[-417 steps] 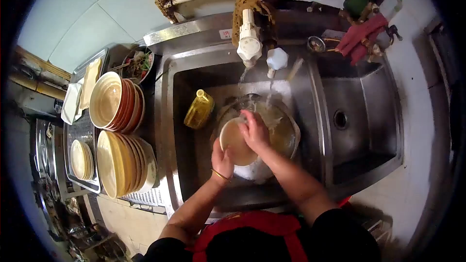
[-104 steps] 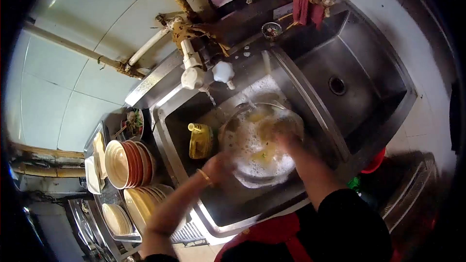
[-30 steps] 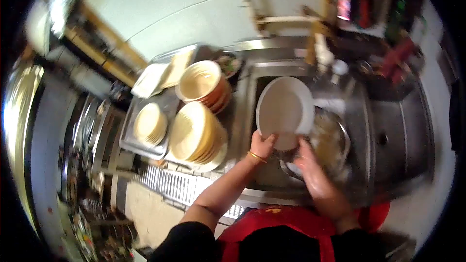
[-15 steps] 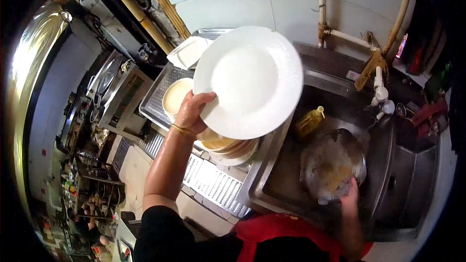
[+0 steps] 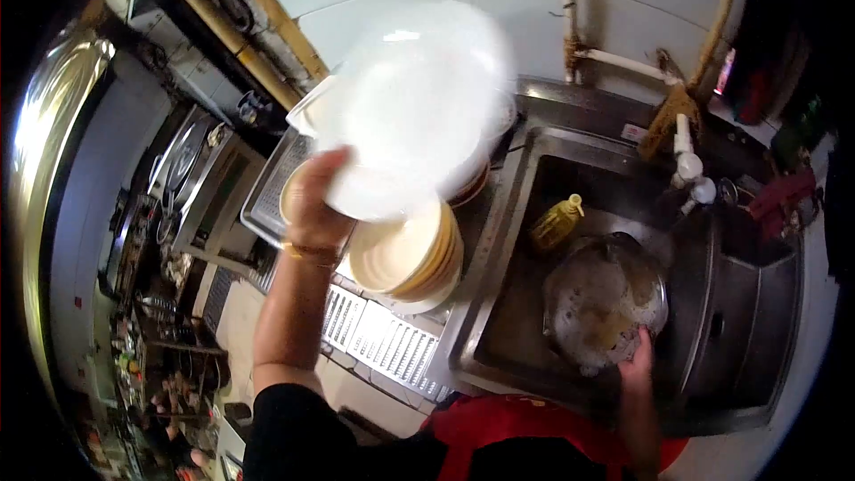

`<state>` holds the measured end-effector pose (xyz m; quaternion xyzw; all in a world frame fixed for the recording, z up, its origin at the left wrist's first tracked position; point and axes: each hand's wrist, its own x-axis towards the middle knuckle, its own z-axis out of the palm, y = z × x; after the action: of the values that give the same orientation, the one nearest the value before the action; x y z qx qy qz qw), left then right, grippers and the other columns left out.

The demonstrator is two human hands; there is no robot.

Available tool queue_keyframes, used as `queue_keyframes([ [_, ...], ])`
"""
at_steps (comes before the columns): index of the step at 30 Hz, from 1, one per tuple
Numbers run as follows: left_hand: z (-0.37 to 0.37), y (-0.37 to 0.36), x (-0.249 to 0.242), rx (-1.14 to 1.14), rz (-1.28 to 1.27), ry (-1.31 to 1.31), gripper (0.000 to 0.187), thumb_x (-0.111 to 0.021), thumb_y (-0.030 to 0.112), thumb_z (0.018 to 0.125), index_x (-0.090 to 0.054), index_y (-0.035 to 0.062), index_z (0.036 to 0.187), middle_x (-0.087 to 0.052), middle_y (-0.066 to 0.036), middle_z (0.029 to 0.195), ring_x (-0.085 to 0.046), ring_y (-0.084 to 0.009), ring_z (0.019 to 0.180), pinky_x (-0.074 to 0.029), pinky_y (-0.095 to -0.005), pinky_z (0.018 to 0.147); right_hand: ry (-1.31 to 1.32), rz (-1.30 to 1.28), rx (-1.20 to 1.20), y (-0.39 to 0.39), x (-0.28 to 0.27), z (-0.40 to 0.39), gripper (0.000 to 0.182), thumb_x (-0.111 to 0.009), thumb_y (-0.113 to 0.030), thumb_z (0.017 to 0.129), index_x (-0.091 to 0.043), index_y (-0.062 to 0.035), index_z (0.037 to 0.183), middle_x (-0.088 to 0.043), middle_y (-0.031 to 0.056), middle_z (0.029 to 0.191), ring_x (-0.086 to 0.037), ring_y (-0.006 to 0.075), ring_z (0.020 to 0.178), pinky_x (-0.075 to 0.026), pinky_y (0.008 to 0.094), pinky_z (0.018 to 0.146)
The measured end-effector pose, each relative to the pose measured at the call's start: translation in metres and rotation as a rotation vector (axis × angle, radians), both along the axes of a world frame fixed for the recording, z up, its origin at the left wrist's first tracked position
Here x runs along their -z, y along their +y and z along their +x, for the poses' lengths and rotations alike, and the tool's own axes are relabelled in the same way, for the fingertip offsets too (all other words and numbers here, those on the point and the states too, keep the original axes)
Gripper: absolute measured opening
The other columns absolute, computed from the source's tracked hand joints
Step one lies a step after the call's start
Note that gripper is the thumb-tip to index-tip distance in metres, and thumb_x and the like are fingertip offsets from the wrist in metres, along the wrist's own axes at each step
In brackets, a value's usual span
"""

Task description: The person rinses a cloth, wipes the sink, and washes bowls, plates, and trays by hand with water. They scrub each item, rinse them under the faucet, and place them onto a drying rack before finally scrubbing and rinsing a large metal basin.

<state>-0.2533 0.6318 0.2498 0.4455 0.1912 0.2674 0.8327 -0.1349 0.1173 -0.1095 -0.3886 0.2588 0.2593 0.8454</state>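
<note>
My left hand (image 5: 313,200) grips the rim of a large white plate (image 5: 411,107), blurred with motion, raised above the stacked cream bowls (image 5: 401,254) on the drainer left of the sink. My right hand (image 5: 636,358) rests at the near rim of a metal basin (image 5: 606,298) full of soapy water in the sink. A gold bangle circles my left wrist.
A yellow detergent bottle (image 5: 554,224) lies in the sink (image 5: 499,303) behind the basin. White taps (image 5: 688,165) hang over the sink's far side. A perforated metal tray (image 5: 267,191) holds dishes at left; a ribbed drainboard (image 5: 383,343) runs along the front.
My left hand has swung the white plate a little left and up over the stacked bowls; it now blurs. My right hand stays at the basin's rim.
</note>
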Motion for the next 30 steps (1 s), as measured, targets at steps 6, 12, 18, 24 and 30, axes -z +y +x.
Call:
queue_keyframes([
  [6, -0.095, 0.29, 0.05, -0.442, 0.407, -0.139, 0.031, -0.053, 0.012, 0.087, -0.053, -0.0047, 0.114, -0.058, -0.015, 0.111, -0.058, -0.0278, 0.101, -0.052, -0.0411, 0.086, 0.035, -0.038, 0.071, -0.035, 0.033, -0.016, 0.048, -0.056, -0.036, 0.089, -0.05, -0.0095, 0.128, -0.055, 0.007, 0.125, -0.051, 0.0276, 0.115, -0.041, 0.0462, 0.096],
  [12, -0.118, 0.268, 0.088, -1.001, 0.291, 0.199, 0.055, -0.056, 0.008, 0.083, -0.036, 0.0021, 0.133, -0.051, -0.018, 0.121, -0.057, -0.0346, 0.101, -0.054, -0.0493, 0.076, 0.004, -0.094, 0.198, -0.002, 0.02, -0.018, 0.036, -0.059, -0.028, 0.088, -0.053, -0.0088, 0.118, -0.06, 0.0068, 0.104, -0.059, 0.027, 0.093, -0.048, 0.0457, 0.082],
  [18, -0.144, 0.346, 0.178, -0.639, -0.137, 0.489, 0.021, -0.046, 0.014, 0.092, -0.051, -0.0053, 0.097, -0.06, -0.017, 0.091, -0.063, -0.03, 0.085, -0.053, -0.0455, 0.074, 0.079, -0.34, 0.204, 0.018, -0.018, -0.008, 0.033, -0.059, -0.025, 0.088, -0.052, -0.0072, 0.114, -0.058, 0.0072, 0.095, -0.059, 0.0255, 0.085, -0.05, 0.044, 0.072],
  [24, -0.107, 0.308, 0.172, -0.722, 0.157, 0.89, 0.024, -0.053, 0.018, 0.089, -0.052, -0.0041, 0.1, -0.057, -0.016, 0.098, -0.06, -0.0299, 0.093, -0.049, -0.0419, 0.081, 0.133, -0.347, 0.205, 0.029, -0.017, -0.004, 0.036, -0.061, -0.026, 0.086, -0.051, -0.0073, 0.115, -0.057, 0.0076, 0.1, -0.057, 0.0253, 0.091, -0.047, 0.0458, 0.077],
  [30, -0.096, 0.31, 0.161, -0.917, 0.293, 0.933, 0.041, -0.057, 0.023, 0.088, -0.043, -0.0021, 0.117, -0.048, -0.018, 0.117, -0.052, -0.0317, 0.108, -0.044, -0.0435, 0.091, -0.002, -0.333, 0.3, 0.026, 0.033, -0.001, 0.031, -0.062, -0.025, 0.085, -0.055, -0.008, 0.11, -0.058, 0.0083, 0.104, -0.058, 0.026, 0.091, -0.048, 0.0442, 0.078],
])
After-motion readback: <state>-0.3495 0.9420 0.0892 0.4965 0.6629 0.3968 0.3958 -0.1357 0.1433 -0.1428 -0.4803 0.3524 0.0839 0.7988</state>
